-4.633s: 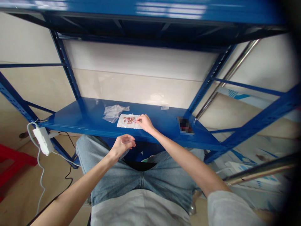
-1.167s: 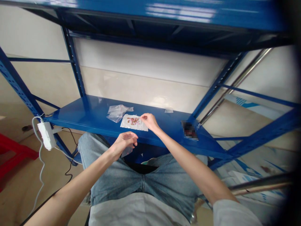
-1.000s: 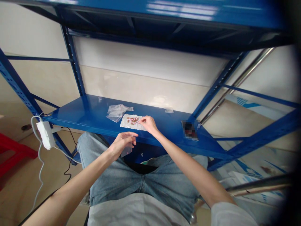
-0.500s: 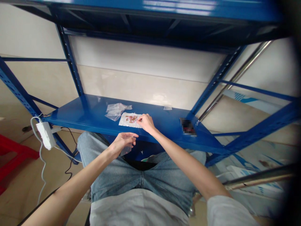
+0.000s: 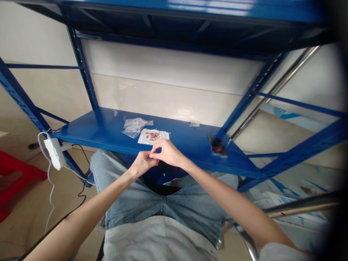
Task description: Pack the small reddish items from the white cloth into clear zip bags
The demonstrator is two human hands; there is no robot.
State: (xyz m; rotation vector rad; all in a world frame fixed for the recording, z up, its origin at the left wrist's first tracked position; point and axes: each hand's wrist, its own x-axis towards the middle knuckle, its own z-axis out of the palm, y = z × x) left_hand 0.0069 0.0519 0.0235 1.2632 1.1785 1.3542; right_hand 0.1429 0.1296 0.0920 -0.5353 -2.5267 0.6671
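My left hand is closed on a small clear plastic bag, which shows only in part between the fingers. Thumb and forefinger of my right hand are pinched together at the mouth of this bag; whatever they hold is too small or hidden to name. Just beyond the hands a white cloth-like sheet lies on the blue shelf. A heap of small pink and brown-gold pieces rests on it. More clear plastic bags lie flat to its left.
A dark, pixelated object lies toward the shelf's right end. A small clear piece of plastic is at the back edge. Blue uprights and an upper shelf frame the space. A white power strip with cords hangs at the left.
My right hand has moved from the small pieces on the white sheet down and left to my left hand. My left hand has risen slightly, still with the bag.
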